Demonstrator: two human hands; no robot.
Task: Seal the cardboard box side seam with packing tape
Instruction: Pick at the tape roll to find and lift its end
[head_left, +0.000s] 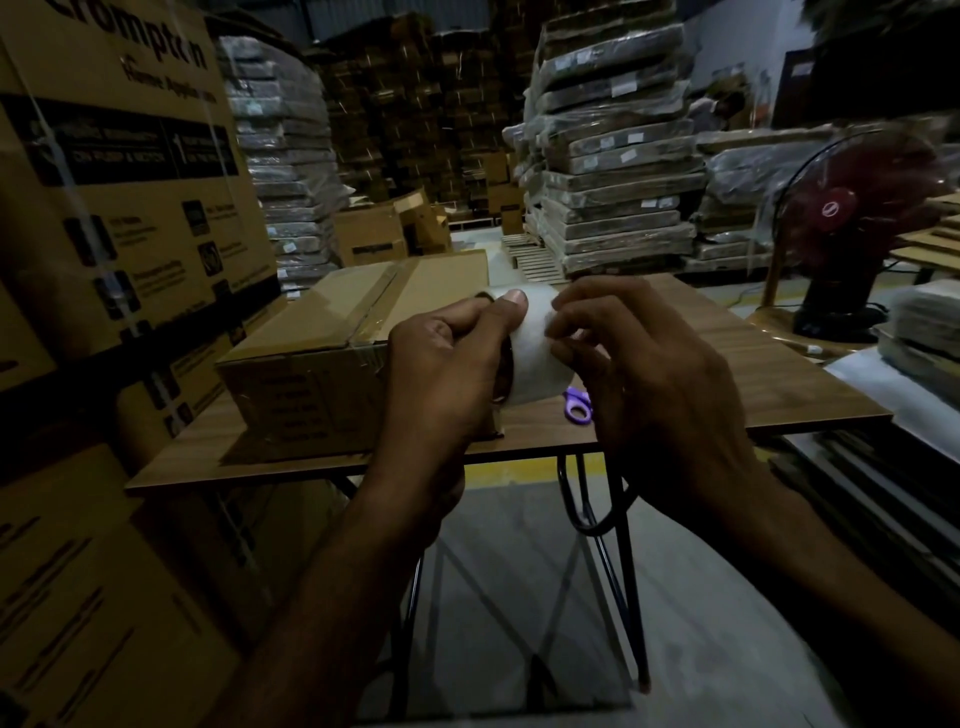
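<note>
A flat brown cardboard box (317, 358) lies on the wooden table (727, 374), its top seam covered with clear tape. In front of it I hold a roll of clear packing tape (535, 358) above the table's near edge. My left hand (441, 374) grips the roll, thumb pressed on its outer face. The fingertips of my right hand (639, 374) pick at the roll's surface on its right side. Both hands hide most of the roll.
Purple-handled scissors (577, 405) lie on the table just behind my right hand. Large printed cartons (119, 171) rise at the left. A red pedestal fan (841, 228) stands at the right, and wrapped stacks (613, 171) fill the background.
</note>
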